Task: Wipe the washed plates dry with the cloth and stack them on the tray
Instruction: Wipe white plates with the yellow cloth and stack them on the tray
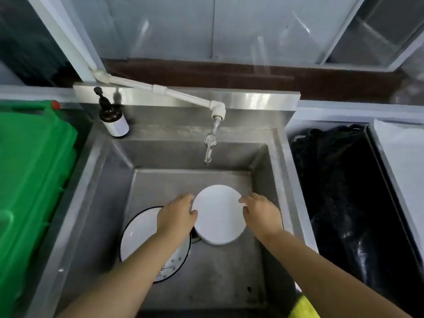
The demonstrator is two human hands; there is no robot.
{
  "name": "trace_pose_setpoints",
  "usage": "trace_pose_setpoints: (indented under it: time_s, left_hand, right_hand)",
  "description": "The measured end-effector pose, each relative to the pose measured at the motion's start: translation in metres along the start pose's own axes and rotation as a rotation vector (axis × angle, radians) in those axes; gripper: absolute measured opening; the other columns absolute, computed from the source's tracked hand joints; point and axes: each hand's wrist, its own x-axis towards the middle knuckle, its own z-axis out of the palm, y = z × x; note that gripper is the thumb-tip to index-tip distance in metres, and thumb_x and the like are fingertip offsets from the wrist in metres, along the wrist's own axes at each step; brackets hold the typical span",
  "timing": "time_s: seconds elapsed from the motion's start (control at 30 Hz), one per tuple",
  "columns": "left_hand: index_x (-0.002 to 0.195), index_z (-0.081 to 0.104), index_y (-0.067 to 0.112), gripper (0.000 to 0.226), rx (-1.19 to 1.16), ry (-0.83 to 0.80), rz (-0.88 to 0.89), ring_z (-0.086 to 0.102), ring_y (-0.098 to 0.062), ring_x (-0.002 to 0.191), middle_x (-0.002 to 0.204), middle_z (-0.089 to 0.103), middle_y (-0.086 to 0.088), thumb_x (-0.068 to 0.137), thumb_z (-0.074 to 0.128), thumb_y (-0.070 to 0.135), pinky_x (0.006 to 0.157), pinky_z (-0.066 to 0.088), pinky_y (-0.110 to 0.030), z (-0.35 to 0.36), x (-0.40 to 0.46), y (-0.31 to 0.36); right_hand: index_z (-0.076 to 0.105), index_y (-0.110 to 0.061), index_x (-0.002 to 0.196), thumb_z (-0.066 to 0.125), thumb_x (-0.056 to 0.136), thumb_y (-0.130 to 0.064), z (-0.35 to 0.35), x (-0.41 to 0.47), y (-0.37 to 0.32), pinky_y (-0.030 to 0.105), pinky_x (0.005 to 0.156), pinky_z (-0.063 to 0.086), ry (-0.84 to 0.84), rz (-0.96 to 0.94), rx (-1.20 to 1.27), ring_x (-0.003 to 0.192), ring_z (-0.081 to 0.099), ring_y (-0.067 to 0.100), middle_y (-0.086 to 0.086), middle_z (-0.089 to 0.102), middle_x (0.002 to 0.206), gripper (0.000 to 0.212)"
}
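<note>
Fingers of left hand [176,214] and right hand [259,214] pinch opposite rims of white plate [218,214], sink [160,157] centre. Rimmed plate [140,228] lies at 8 o'clock. Likely stiff, wet, slippery, breakable; hold by rims. Pump bottle [113,119] label unreadable.

A plain white round plate [219,214] sits tilted over the drain at the middle of the steel sink [229,283], held at both edges, while a black-rimmed white plate [137,230] lies flat just beside it toward the sink's left wall.
</note>
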Motion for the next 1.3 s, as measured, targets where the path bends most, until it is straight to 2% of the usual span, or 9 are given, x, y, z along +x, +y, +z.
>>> trace_pose_setpoints:
  time_s: [0.1,0.3,0.43,0.53,0.73,0.9,1.1,1.2,1.3]
  left_hand:
    - [0.091,0.052,0.025,0.008,-0.02,-0.029,-0.085,0.059,-0.019,0.084,0.1,0.064,0.005,0.086,0.056,0.031,0.063,0.042,-0.029,0.035,0.011,-0.011]
    - [0.11,0.058,0.023,0.025,-0.025,-0.087,-0.266,0.061,-0.018,0.091,0.107,0.065,0.005,0.09,0.055,0.038,0.06,0.036,-0.027,0.095,0.028,-0.032]
    - [0.104,0.059,0.02,0.03,-0.044,-0.093,-0.337,0.061,-0.02,0.083,0.096,0.065,0.001,0.09,0.052,0.046,0.056,0.036,-0.027,0.118,0.041,-0.032]
    - [0.102,0.058,0.018,0.029,-0.088,-0.09,-0.383,0.062,-0.023,0.084,0.096,0.065,-0.002,0.09,0.053,0.044,0.062,0.042,-0.029,0.128,0.05,-0.032]
    - [0.098,0.058,0.011,0.023,-0.144,-0.07,-0.421,0.061,-0.029,0.085,0.094,0.066,-0.006,0.088,0.056,0.032,0.066,0.045,-0.031,0.135,0.058,-0.031]
    - [0.09,0.054,0.009,0.015,-0.14,-0.049,-0.423,0.06,-0.029,0.08,0.09,0.065,-0.009,0.089,0.056,0.024,0.06,0.039,-0.029,0.137,0.06,-0.032]
    - [0.088,0.053,0.01,0.014,-0.203,0.007,-0.431,0.058,-0.024,0.07,0.082,0.062,-0.004,0.088,0.058,0.023,0.054,0.038,-0.028,0.13,0.049,-0.035]
    - [0.082,0.051,0.016,0.014,-0.264,0.044,-0.435,0.049,-0.011,0.06,0.071,0.056,0.006,0.086,0.06,0.026,0.048,0.031,-0.025,0.116,0.037,-0.037]
    - [0.078,0.049,0.019,0.016,-0.325,0.052,-0.393,0.048,-0.01,0.06,0.069,0.056,0.008,0.086,0.061,0.026,0.049,0.03,-0.026,0.099,0.022,-0.04]
  right_hand:
    - [0.056,-0.02,0.131,0.046,0.096,-0.01,0.035,0.011,0.018,0.034,0.086,0.055,-0.098,0.091,0.03,0.104,0.061,0.021,0.002,0.062,0.122,0.038]
    - [0.05,-0.016,0.131,0.054,0.096,-0.017,0.088,0.027,0.043,0.033,0.091,0.053,-0.184,0.236,0.101,0.103,0.062,0.022,0.006,0.058,0.125,0.036]
    - [0.03,-0.015,0.144,0.041,0.101,-0.015,0.113,0.034,0.047,0.031,0.103,0.041,-0.233,0.327,0.193,0.119,0.049,0.022,0.009,0.043,0.139,0.045]
    - [0.039,-0.011,0.137,0.044,0.096,-0.009,0.126,0.043,0.047,0.036,0.091,0.042,-0.198,0.424,0.279,0.111,0.05,0.029,0.014,0.048,0.129,0.042]
    - [0.048,-0.009,0.124,0.051,0.091,-0.008,0.135,0.049,0.047,0.028,0.072,0.037,-0.178,0.505,0.373,0.095,0.05,0.024,0.011,0.052,0.116,0.033]
    - [0.049,-0.008,0.119,0.053,0.089,-0.007,0.131,0.053,0.045,0.028,0.074,0.039,-0.16,0.549,0.381,0.087,0.046,0.018,0.01,0.054,0.112,0.03]
    - [0.049,-0.012,0.122,0.055,0.094,-0.01,0.116,0.051,0.04,0.034,0.087,0.053,-0.175,0.54,0.411,0.103,0.06,0.026,0.008,0.058,0.118,0.029]
    - [0.05,-0.012,0.117,0.059,0.091,-0.009,0.105,0.042,0.037,0.034,0.084,0.052,-0.134,0.539,0.475,0.098,0.06,0.023,0.004,0.06,0.111,0.028]
    - [0.048,-0.016,0.107,0.063,0.088,-0.01,0.092,0.026,0.032,0.026,0.072,0.048,-0.101,0.526,0.515,0.084,0.054,0.014,-0.005,0.056,0.095,0.025]
